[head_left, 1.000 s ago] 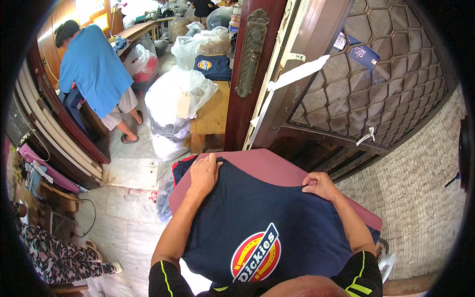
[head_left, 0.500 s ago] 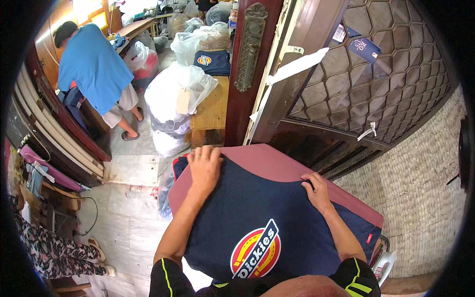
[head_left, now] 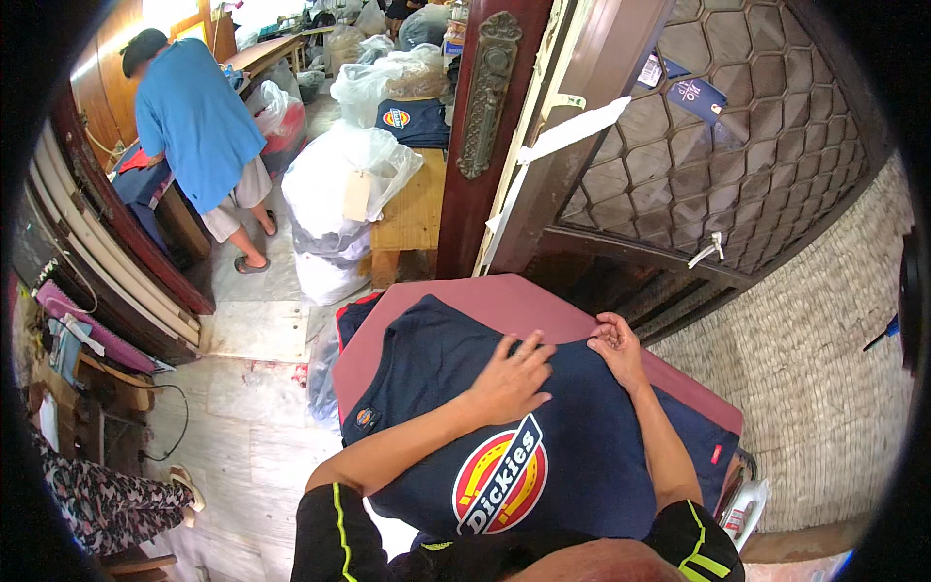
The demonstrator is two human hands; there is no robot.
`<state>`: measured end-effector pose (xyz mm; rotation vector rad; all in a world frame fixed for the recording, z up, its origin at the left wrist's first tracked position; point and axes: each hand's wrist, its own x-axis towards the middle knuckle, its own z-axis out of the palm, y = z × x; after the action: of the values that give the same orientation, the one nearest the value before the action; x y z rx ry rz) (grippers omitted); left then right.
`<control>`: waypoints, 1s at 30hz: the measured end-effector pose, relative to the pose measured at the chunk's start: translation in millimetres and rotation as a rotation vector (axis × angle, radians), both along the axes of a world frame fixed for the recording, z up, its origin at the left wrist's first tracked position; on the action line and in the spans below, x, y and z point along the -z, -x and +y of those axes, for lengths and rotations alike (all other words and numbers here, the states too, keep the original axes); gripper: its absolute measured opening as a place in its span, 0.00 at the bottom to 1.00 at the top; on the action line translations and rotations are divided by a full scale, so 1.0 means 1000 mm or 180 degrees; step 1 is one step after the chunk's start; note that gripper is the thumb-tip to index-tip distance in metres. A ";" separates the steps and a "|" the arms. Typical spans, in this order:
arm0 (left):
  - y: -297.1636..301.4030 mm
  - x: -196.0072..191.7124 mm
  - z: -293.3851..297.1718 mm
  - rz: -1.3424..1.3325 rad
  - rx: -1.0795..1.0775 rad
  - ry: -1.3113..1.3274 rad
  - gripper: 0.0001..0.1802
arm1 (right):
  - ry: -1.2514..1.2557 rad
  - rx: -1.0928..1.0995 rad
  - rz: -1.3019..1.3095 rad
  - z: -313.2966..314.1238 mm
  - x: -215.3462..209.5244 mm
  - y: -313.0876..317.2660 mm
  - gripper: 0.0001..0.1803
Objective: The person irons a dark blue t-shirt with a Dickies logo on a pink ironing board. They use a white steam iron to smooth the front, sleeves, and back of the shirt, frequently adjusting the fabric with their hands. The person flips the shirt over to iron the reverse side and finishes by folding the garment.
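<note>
A navy shirt (head_left: 582, 427) with a round red, yellow and white print lies spread over a mauve padded board (head_left: 465, 291). My left hand (head_left: 514, 376) rests open across its middle, just above the print, with fingers spread. At the shirt's far right edge, my right hand (head_left: 618, 351) has its fingers bent and pinched on the cloth. The neck opening faces left and shows a small dark label (head_left: 365, 417) inside. More dark cloth with a small red tab (head_left: 716, 453) hangs out at the board's right side.
A white iron-like object (head_left: 747, 509) stands by the board's near right corner. Ahead are a metal lattice door (head_left: 737, 126), a dark red door post (head_left: 485, 145) and filled plastic bags (head_left: 335, 213). A person in blue (head_left: 199, 126) bends over at far left; another's patterned trousers (head_left: 107, 495) show lower left.
My left hand has moved right from the board's far left edge to the shirt's middle. The shirt's left part has shifted, baring the neck label. My right hand stays at the far right edge.
</note>
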<state>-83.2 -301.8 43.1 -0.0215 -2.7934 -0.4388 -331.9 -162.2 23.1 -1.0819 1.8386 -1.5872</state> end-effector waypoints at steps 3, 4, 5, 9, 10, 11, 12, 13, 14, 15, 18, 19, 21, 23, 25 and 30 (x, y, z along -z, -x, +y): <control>0.033 0.034 0.022 0.0273 0.0266 -0.0070 0.32 | -0.0012 0.0042 -0.0071 -0.006 0.002 -0.002 0.24; 0.040 0.041 0.030 0.0146 0.0164 0.0048 0.31 | -0.0006 0.0060 -0.0060 -0.007 0.003 -0.002 0.24; 0.040 0.037 0.033 0.0121 0.0198 0.0021 0.32 | -0.0003 0.0105 -0.0047 -0.004 0.003 -0.001 0.24; 0.040 0.029 0.034 0.0128 0.0238 -0.0006 0.32 | 0.0025 0.0071 -0.0028 -0.002 0.004 0.002 0.24; 0.040 0.029 0.034 0.0158 0.0229 0.0008 0.31 | 0.0046 0.0048 -0.0036 -0.002 0.004 0.002 0.24; 0.040 0.025 0.037 0.0035 0.0138 0.0024 0.31 | 0.0070 0.0026 -0.0050 -0.002 0.004 0.002 0.23; 0.041 0.019 0.042 -0.0088 0.0048 0.0041 0.31 | 0.0037 0.0057 -0.0004 -0.002 0.004 0.001 0.23; 0.043 0.015 0.047 -0.0210 -0.0041 0.0058 0.31 | 0.0002 0.0089 0.0042 -0.002 0.003 0.001 0.23; 0.046 0.018 0.050 -0.0071 -0.0007 0.0088 0.30 | -0.0021 0.0108 0.0098 -0.003 0.002 0.000 0.23; 0.049 0.024 0.055 0.0069 0.0029 0.0115 0.30 | -0.0020 0.0101 0.0080 -0.004 0.003 0.000 0.22; 0.052 0.034 0.056 0.0332 0.0108 0.0032 0.30 | -0.0019 0.0121 0.0078 -0.004 0.005 0.000 0.21; 0.053 0.036 0.055 0.0394 0.0128 -0.0022 0.30 | -0.0014 0.0144 0.0120 -0.005 0.005 0.000 0.21; 0.054 0.038 0.055 0.0420 0.0137 -0.0047 0.30 | -0.0022 0.0169 0.0166 -0.005 0.005 -0.001 0.20; 0.054 0.039 0.055 0.0405 0.0149 -0.0072 0.30 | -0.0028 0.0188 0.0180 -0.005 0.005 -0.002 0.20; 0.054 0.037 0.054 0.0347 0.0165 -0.0097 0.30 | 0.0009 0.0226 0.0173 -0.004 0.005 -0.002 0.20; 0.054 0.037 0.054 0.0290 0.0136 -0.0123 0.30 | -0.0024 0.0307 0.0131 -0.007 0.002 -0.007 0.20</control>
<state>-136.8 -248.2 6.5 -0.0904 -2.6989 -0.4897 -324.6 -168.9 20.8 -1.0442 1.9492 -1.6219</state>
